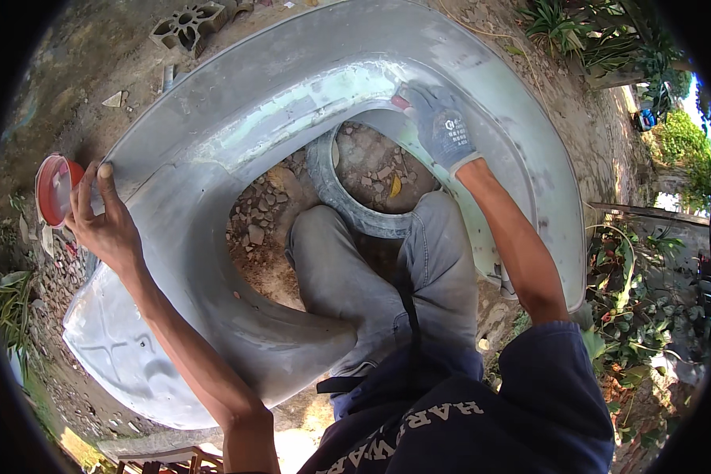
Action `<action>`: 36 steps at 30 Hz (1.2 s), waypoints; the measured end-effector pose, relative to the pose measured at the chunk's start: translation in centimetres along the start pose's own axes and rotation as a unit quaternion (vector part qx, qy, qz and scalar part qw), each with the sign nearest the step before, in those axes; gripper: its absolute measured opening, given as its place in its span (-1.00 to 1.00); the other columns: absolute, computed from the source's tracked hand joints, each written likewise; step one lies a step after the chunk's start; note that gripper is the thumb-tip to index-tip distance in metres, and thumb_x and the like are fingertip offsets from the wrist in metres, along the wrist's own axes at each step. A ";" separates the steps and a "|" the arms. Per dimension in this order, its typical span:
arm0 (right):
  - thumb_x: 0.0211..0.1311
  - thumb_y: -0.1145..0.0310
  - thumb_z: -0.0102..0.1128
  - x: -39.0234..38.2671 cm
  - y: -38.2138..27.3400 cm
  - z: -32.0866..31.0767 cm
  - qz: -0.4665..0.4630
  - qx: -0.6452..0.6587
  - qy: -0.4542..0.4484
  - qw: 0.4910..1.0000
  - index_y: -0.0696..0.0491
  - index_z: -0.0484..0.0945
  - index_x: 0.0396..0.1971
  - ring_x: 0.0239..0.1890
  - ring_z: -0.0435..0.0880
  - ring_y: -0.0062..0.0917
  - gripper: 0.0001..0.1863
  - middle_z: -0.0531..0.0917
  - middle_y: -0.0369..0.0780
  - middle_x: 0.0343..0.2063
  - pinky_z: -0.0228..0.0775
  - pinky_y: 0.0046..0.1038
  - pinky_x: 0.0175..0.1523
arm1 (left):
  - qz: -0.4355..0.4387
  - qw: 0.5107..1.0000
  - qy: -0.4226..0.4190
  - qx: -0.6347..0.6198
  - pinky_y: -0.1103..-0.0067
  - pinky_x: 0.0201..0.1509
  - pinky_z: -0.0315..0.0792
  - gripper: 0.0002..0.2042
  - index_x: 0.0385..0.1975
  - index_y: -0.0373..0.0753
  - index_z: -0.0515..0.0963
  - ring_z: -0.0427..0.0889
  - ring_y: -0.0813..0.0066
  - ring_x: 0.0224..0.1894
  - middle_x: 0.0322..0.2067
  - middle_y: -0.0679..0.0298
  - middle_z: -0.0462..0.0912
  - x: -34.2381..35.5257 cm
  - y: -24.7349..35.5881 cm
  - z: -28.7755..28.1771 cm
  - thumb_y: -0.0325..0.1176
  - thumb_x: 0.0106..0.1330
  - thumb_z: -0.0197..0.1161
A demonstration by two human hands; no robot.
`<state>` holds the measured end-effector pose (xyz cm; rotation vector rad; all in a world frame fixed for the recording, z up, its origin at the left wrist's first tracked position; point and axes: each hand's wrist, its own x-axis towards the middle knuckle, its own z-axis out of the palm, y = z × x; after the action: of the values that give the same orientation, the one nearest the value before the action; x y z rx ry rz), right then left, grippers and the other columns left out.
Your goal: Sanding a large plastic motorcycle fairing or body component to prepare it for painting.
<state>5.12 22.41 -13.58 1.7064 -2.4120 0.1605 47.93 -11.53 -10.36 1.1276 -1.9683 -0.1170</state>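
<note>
Grey curved panel around the person's legs: long axis crosswise, arch opening facing the body. Right hand, gloved: fingers grasping red pad against the panel. Left hand, bare: fingers gripping red bowl. Knees and ring obstruct the opening.

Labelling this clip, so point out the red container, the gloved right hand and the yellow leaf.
Red container (pixel 51 192), head view: its wall.
Gloved right hand (pixel 442 125), head view: glove's back.
Yellow leaf (pixel 395 186), head view: its middle.
</note>
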 end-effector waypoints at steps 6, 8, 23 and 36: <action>0.54 0.20 0.11 4.3 -2.3 -0.9 0.008 -0.042 0.013 0.999 -0.05 0.65 0.17 0.17 0.64 -0.25 -0.66 0.69 -0.25 0.26 0.40 -0.08 0.32 | 0.014 1.000 0.017 0.014 0.25 0.30 0.40 -0.77 -0.05 -0.09 0.84 0.61 0.18 0.11 -0.10 0.34 0.84 -0.5 1.2 0.2 -0.13 0.47 0.46; 0.52 0.22 0.12 2.1 -1.8 -0.2 -0.006 -0.031 0.017 0.999 -0.04 0.64 0.18 0.18 0.63 -0.25 -0.66 0.68 -0.26 0.27 0.40 -0.09 0.32 | 0.041 0.999 0.019 0.021 0.31 0.30 0.39 -0.79 -0.06 -0.11 0.83 0.63 0.21 0.08 -0.10 0.34 0.84 -0.3 0.7 -0.2 -0.16 0.47 0.46; 0.57 0.18 0.11 1.8 -0.8 0.7 0.013 -0.041 0.020 0.999 -0.01 0.59 0.28 0.30 0.57 -0.20 -0.59 0.63 -0.21 0.34 0.37 -0.10 0.38 | 0.015 1.000 0.006 0.001 0.35 0.35 0.32 -0.77 -0.04 -0.12 0.83 0.65 0.30 0.07 -0.07 0.33 0.85 -0.3 1.9 -0.4 -0.15 0.52 0.41; 0.45 0.22 0.24 1.5 -2.3 0.7 0.012 -0.021 0.092 0.995 -0.07 0.62 0.19 0.23 0.58 -0.28 -0.63 0.66 -0.27 0.25 0.43 -0.15 0.28 | -0.004 0.999 0.011 0.040 0.31 0.27 0.38 -0.74 -0.01 -0.12 0.82 0.65 0.29 0.06 -0.06 0.35 0.85 -0.6 0.1 -0.4 -0.11 0.53 0.40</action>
<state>6.79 20.14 -14.04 1.5706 -2.2864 0.2581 48.31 -10.91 -10.46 1.1832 -1.9638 -0.0286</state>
